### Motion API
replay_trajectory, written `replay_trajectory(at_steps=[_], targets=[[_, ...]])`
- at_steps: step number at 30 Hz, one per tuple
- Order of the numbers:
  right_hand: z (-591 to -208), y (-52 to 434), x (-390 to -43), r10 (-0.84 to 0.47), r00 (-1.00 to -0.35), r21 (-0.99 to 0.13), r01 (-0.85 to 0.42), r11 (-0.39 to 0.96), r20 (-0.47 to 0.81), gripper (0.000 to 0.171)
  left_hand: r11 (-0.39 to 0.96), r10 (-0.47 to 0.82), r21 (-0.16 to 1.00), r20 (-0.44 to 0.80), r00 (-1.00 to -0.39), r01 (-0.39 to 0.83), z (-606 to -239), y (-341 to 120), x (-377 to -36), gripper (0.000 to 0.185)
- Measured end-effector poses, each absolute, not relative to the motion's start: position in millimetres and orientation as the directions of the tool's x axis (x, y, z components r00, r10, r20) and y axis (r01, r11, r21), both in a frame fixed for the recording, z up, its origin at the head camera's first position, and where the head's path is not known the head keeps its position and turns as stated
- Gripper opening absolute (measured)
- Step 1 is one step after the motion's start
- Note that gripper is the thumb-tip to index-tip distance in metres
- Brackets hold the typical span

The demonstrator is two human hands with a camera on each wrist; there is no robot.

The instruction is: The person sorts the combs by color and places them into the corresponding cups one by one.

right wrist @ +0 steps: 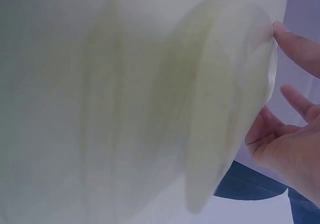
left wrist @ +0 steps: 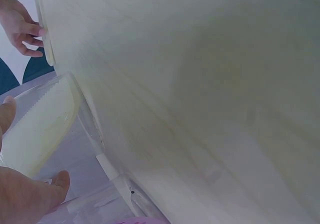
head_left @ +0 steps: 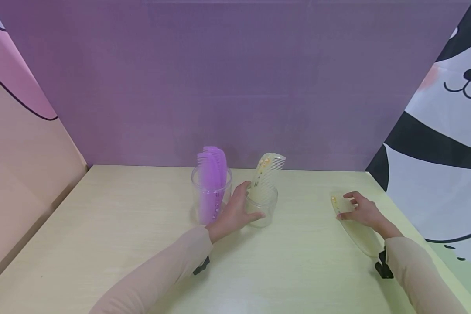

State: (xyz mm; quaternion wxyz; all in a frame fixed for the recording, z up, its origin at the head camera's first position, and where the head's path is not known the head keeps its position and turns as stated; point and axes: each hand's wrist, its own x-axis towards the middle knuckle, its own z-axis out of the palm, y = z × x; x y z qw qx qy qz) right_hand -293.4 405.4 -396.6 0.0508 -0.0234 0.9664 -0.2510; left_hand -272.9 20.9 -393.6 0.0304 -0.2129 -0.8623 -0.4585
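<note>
My left hand [head_left: 235,210] holds a clear plastic cup [head_left: 262,218], with its fingers at the left side and its thumb across the front. A pale cream comb [head_left: 264,172] with yellow flower prints leans upright in that cup, teeth to the right. In the left wrist view its pale body [left wrist: 45,124] shows through the cup wall. At the right, my right hand [head_left: 363,211] grips the far end of a clear oval tray [head_left: 361,244], thumb and fingers on its rim. A cream comb [head_left: 334,203] with a flower print lies along the tray's left side, partly covered by the hand.
Left of the left hand stands another clear cup [head_left: 195,185] holding purple combs [head_left: 209,185]. The pale wooden table [head_left: 102,226] ends at a purple wall [head_left: 235,87]. A panda panel [head_left: 447,148] borders the right side.
</note>
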Motion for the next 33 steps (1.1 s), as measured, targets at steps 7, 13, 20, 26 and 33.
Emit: replay_trajectory(at_steps=[7, 13, 20, 26, 33], targets=[[-395.7, 403.2, -293.7, -0.066, -0.996, -0.497, -0.026, 0.867, -0.063, 0.085, 0.496, 0.341, 0.773, 0.247, -0.907, 0.396, -394.1, 21.1, -273.3, 0.091], [-396.8, 402.4, -295.5, -0.061, -0.996, -0.521, -0.017, 0.853, -0.066, 0.090, 0.490, 0.336, 0.778, 0.248, -0.909, 0.394, -393.7, 21.4, -273.4, 0.090], [-395.4, 403.4, -295.5, -0.056, -0.996, -0.519, -0.010, 0.855, -0.073, 0.084, 0.484, 0.337, 0.781, 0.251, -0.907, 0.396, -392.4, 21.8, -272.3, 0.090], [-389.9, 401.3, -293.1, -0.049, -0.997, -0.526, -0.013, 0.851, -0.054, 0.066, 0.487, 0.331, 0.789, 0.231, -0.915, 0.375, -392.1, 22.2, -272.7, 0.091], [-385.6, 401.3, -289.8, -0.044, -0.999, -0.555, -0.030, 0.831, -0.012, 0.053, 0.485, 0.333, 0.791, 0.227, -0.915, 0.373, -393.7, 22.8, -273.6, 0.092]])
